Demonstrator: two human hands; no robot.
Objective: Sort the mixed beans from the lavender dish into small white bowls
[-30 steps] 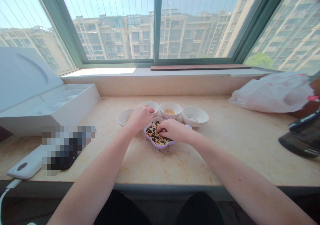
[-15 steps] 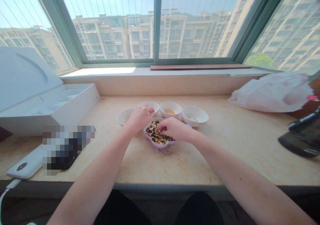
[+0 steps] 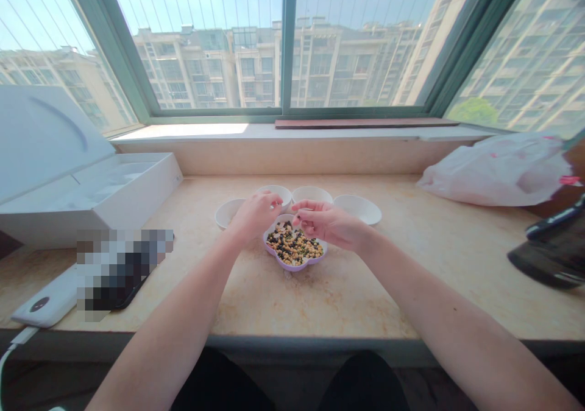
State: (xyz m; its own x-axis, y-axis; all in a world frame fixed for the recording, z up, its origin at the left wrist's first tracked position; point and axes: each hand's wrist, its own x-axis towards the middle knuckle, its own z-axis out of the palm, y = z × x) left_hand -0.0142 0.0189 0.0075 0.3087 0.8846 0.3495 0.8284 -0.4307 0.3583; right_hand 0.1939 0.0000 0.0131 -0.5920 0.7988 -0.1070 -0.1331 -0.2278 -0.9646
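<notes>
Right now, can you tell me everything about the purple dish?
The dish is purple with a wavy, petal-like edge, and looks like smooth plastic. It sits upright on the counter, in front of white bowls, holding black, yellow and pale beans or seeds. The right hand hides its back right part; the left hand is beside its back left. I can't tell if either touches it.

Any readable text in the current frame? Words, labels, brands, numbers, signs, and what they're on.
None readable.
White box: faint mark at the end of its side, too small to read.
Plastic bag: pink marks, too blurred to read.
White device: dark oval, no legible characters.
Purple dish, white bowls: no text visible.
</notes>
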